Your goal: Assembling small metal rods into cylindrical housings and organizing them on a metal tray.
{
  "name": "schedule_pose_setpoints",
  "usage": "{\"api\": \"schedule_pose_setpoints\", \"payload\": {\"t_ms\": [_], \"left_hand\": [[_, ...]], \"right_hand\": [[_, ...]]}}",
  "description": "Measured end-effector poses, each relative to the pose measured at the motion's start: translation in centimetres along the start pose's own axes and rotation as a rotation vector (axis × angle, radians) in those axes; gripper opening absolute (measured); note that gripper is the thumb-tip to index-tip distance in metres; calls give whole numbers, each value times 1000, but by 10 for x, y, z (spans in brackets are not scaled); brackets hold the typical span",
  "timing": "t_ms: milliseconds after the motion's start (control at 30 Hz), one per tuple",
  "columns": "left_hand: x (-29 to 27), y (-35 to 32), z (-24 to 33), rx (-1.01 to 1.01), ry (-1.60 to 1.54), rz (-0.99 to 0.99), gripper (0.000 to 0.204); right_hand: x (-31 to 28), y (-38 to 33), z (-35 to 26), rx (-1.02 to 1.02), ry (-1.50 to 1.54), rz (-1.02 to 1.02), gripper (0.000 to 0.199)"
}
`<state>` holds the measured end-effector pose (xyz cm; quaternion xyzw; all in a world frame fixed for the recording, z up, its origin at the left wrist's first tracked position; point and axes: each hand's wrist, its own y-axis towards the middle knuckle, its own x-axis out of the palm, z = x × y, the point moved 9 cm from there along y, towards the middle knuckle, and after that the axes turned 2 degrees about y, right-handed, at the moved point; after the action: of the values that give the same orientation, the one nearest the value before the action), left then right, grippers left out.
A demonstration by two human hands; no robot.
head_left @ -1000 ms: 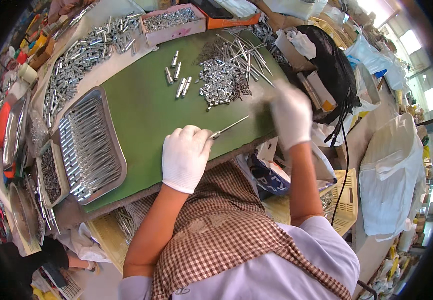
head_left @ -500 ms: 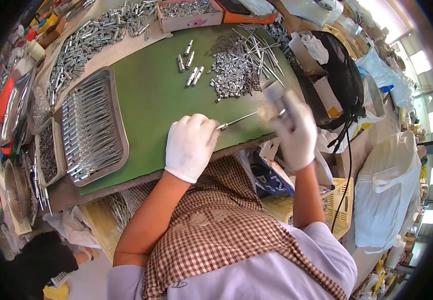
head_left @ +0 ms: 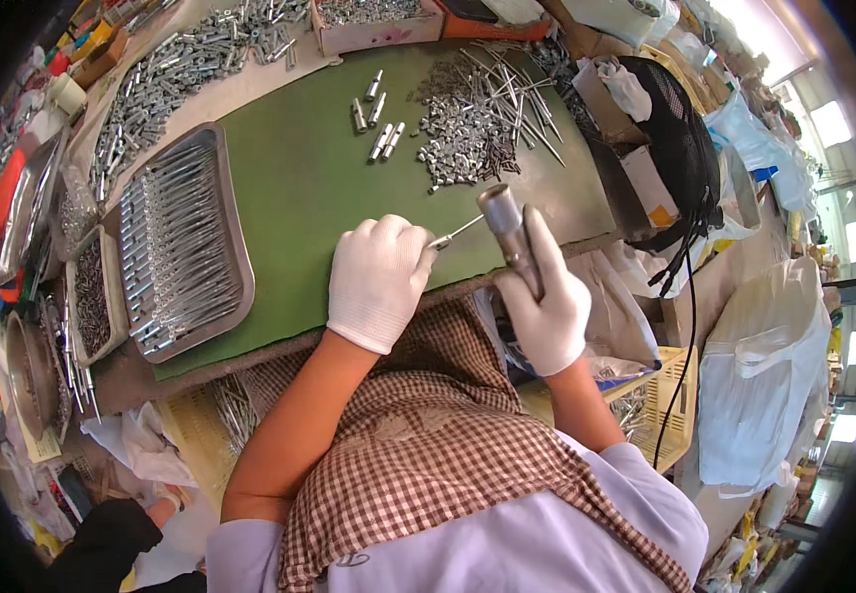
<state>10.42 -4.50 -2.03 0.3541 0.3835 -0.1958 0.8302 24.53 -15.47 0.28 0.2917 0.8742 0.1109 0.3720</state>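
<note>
My left hand [head_left: 380,282], in a white knit glove, is closed near the front edge of the green work surface [head_left: 299,168]. Its fingertips pinch a thin metal rod with a thicker sleeve end [head_left: 442,242], whose shaft points right and slightly away. My right hand [head_left: 554,321], gloved too, grips a thick grey steel cylinder [head_left: 503,219], tilted with its open-looking end up and left. The cylinder overlaps the rod's far tip in the picture; whether they touch I cannot tell. Several loose metal sleeves [head_left: 379,143] lie beyond my hands.
On the left sits a metal tray [head_left: 242,287] of assembled rods in rows. Small nuts [head_left: 448,148] and loose thin rods [head_left: 531,94] are heaped at the far right. A black mesh bag [head_left: 670,148] stands right; yellow crates [head_left: 680,410] sit below the table edge.
My right hand has moved left with the steel cylinder, toward the rod, and is less blurred. My left hand stays nearly in place, still holding the rod.
</note>
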Motion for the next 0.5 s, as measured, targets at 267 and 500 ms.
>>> {"api": "schedule_pose_setpoints", "payload": {"t_ms": [267,500], "left_hand": [[-2,-3,0,20,-10,22,10],[-3,-5,3,27,-20,61,15]], "right_hand": [[-40,33,61,213,-325,60,58],[-77,93,99,-138,-912,244,31]]}}
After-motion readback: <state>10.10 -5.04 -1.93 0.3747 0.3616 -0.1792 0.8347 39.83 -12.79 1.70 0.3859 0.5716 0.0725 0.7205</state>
